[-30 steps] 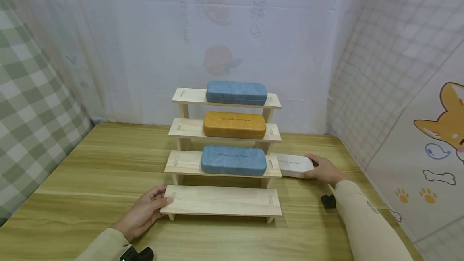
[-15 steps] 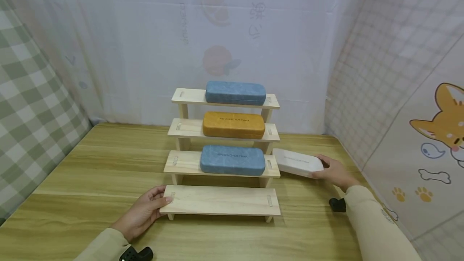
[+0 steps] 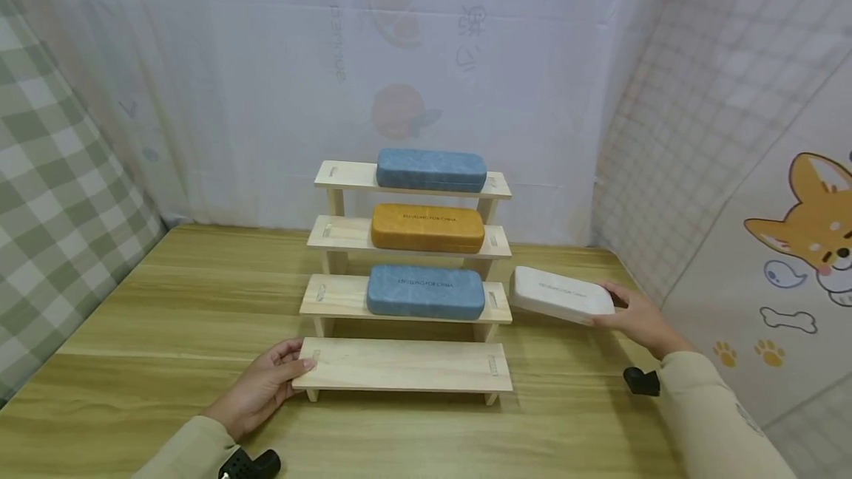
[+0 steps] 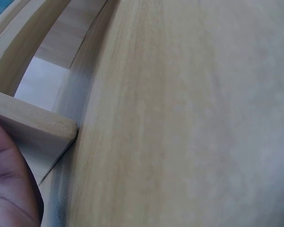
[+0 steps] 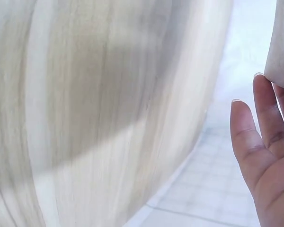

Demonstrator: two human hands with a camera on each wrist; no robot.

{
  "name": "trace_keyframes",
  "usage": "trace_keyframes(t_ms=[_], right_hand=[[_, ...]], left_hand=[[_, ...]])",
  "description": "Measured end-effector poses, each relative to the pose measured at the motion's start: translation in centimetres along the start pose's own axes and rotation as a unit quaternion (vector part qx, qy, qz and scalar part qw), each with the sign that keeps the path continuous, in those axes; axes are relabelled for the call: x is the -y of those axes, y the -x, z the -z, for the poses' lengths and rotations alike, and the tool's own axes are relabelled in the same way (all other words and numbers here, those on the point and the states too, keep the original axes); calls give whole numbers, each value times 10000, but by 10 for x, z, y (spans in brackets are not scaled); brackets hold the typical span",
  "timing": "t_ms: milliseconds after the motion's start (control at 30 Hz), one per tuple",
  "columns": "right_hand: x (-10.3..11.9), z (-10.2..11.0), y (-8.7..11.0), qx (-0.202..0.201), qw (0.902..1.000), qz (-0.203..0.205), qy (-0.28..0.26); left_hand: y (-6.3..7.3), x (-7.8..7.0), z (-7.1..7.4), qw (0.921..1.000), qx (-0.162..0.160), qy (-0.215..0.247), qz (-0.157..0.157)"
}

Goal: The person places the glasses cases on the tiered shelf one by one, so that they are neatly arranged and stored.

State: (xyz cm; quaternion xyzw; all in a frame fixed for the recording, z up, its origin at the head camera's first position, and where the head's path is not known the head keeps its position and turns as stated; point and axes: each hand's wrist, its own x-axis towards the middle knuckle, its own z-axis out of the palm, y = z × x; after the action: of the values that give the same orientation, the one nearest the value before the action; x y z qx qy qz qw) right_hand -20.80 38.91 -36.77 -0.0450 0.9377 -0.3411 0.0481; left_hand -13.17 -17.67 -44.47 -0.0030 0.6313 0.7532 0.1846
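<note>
My right hand (image 3: 635,320) pinches a white glasses case (image 3: 559,294) by its right end, to the right of a stepped wooden stand (image 3: 406,364). The case tilts, its right end nearer me, and lettering shows on its lid. In the right wrist view only a corner of the white case (image 5: 281,52) appears above the fingers. My left hand (image 3: 262,386) grips the left end of the stand's lowest step, thumb on top. Upper steps bear a blue case (image 3: 426,292), an orange case (image 3: 427,228) and, at the top, another blue case (image 3: 431,170).
The stand is on a wood-grain table (image 3: 193,301). A pale curtain (image 3: 266,94) hangs behind it. Green checked cloth (image 3: 53,168) borders the left, and a printed sheet (image 3: 725,242) with a cartoon dog borders the right.
My right hand has drawn the white case rightward from beside the stand, and the case has turned and come clear of the step that partly hid it. My left hand keeps its grip.
</note>
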Motion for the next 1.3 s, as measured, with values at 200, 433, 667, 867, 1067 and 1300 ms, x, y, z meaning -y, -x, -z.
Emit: trace_keyframes(t_ms=[200, 433, 667, 867, 1067, 1300], right_hand=[[2, 8, 15, -73, 9999, 132, 71], [4, 15, 32, -85, 9999, 9, 149], [8, 19, 51, -92, 9999, 64, -13], [12, 16, 62, -150, 9996, 149, -188], [18, 10, 71, -48, 9988, 245, -428], [25, 0, 76, 89, 9973, 321, -657]], left_hand=[[0, -1, 0, 10000, 67, -13, -14], [0, -1, 1, 9999, 104, -8, -45], [-1, -1, 1, 9999, 93, 55, -44], [0, -1, 1, 9999, 107, 29, -32], [0, -3, 1, 9999, 142, -13, -10], [-1, -3, 2, 9998, 190, -34, -42]])
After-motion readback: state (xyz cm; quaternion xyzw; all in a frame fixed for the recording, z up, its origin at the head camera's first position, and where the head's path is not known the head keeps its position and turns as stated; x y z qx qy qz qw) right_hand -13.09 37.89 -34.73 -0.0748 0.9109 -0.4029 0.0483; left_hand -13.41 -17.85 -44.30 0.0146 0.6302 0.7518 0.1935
